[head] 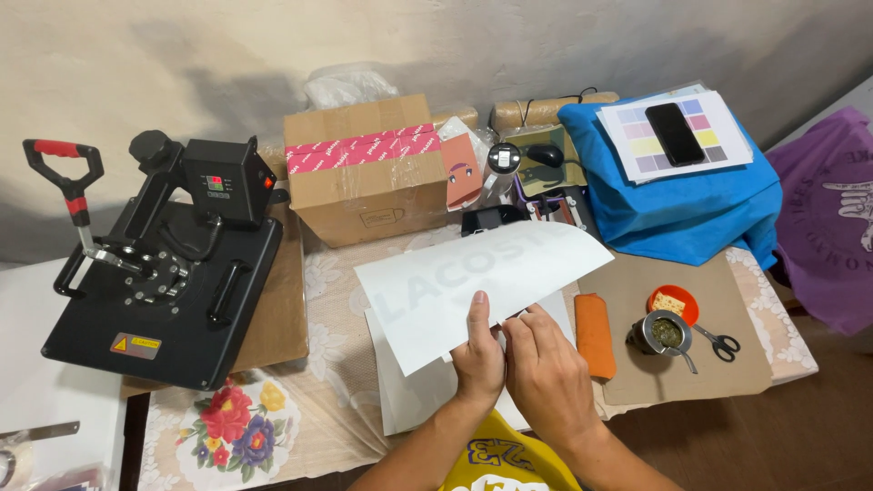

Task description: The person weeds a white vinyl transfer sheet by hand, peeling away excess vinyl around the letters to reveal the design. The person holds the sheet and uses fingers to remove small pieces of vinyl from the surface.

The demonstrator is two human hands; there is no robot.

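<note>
two hands: left hand [479,357] and right hand [546,373] pinching one white sheet [477,273].

Soft even indoor light, sharp focus (edges bowed by wide lens)

A black heat press [173,264] with a red-gripped handle is set at the left of the bench [336,409]. A taped cardboard box [364,173] is placed beside it. A dark phone [675,133] is laid on colour-swatch paper [637,150] over blue cloth [682,209]. Scissors [721,344] are seen near an orange dish [677,298].
</note>
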